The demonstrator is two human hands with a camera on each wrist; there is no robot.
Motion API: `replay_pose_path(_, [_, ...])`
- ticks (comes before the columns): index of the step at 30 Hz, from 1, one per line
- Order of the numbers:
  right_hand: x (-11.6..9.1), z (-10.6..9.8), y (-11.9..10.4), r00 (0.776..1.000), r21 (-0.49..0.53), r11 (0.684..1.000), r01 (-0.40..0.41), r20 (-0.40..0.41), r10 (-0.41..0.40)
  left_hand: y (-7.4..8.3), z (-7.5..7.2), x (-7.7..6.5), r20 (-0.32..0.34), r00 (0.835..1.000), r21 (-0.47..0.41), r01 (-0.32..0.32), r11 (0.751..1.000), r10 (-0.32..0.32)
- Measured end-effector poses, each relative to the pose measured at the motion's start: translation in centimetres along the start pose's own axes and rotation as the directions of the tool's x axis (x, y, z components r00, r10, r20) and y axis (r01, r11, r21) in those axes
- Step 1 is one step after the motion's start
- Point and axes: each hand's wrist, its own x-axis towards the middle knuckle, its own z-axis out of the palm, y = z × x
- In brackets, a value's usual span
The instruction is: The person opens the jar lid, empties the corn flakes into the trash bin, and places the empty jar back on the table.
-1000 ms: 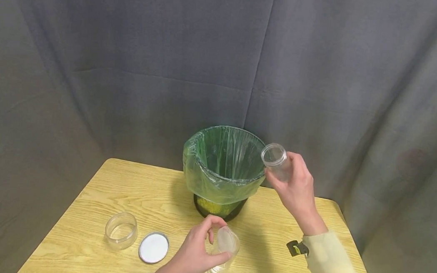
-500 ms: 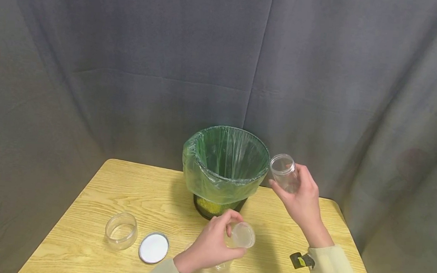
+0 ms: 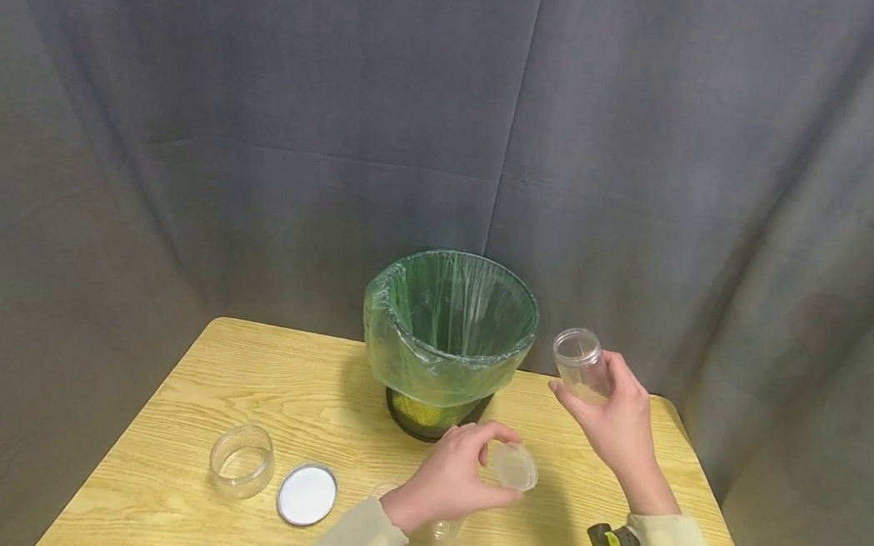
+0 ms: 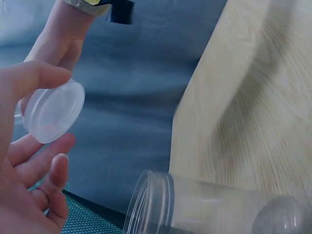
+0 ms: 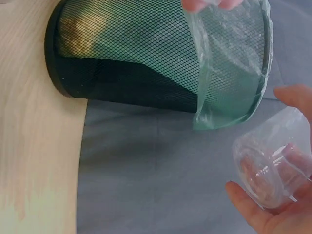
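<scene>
My left hand (image 3: 462,475) pinches a translucent round plastic lid (image 3: 515,467) by its edge, thumb on one side and fingers on the other. It hovers in front of the bin. Further right, my right hand (image 3: 627,418) grips a clear plastic jar (image 3: 584,370), tilted, its uncovered mouth facing up and left. The right wrist view shows this jar (image 5: 263,170) from its base. Under my left forearm a second clear jar (image 3: 445,531) stands on the table, mostly hidden; its threaded mouth shows in the left wrist view, where the jar (image 4: 209,204) appears sideways.
A mesh bin (image 5: 146,87) lined with a green bag (image 3: 438,382) stands at the table's back. Left on the wooden table (image 3: 170,457) are a short clear round container (image 3: 241,482) and a white disc lid (image 3: 307,496) with a grey rim. Grey curtains surround the table.
My left hand has moved right with the translucent lid, from above the standing jar. My right hand has drawn the held jar right and nearer me, away from the bin's rim.
</scene>
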Motion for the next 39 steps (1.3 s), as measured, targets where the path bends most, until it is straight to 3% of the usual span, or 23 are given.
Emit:
replay_pose_path(5, [-0.9,-0.1,1.1,0.998,-0.012,0.999,-0.043,0.047,0.044,0.1,0.7,0.7,0.027,1.000,0.040,0.009,0.999,-0.010])
replay_pose_path(12, [-2.0,-0.2,2.2,0.994,-0.042,0.994,-0.098,0.049,0.100,-0.2,1.6,2.2,0.073,0.997,0.186,0.002,0.983,-0.016])
replay_pose_path(16, [-2.7,-0.1,2.8,0.989,-0.065,0.989,-0.133,0.049,0.137,-0.1,2.3,3.0,0.125,0.991,0.296,0.003,0.955,-0.042])
replay_pose_path(21, [-3.8,-0.1,3.9,0.972,-0.084,0.970,-0.230,0.021,0.233,1.2,4.5,3.6,0.140,0.984,0.401,0.049,0.915,-0.114])
replay_pose_path(29, [-5.3,-0.3,5.8,0.951,-0.079,0.948,-0.308,0.008,0.310,2.0,8.0,3.2,0.095,0.961,0.366,0.210,0.907,-0.261])
replay_pose_path(37, [-7.2,-0.1,7.3,0.929,-0.038,0.930,-0.365,0.045,0.367,2.8,10.0,2.3,0.121,0.911,0.287,0.349,0.892,-0.395])
replay_pose_path(39, [-7.6,0.0,7.7,0.924,-0.037,0.925,-0.378,0.042,0.379,2.7,10.5,2.0,0.109,0.908,0.279,0.362,0.890,-0.404])
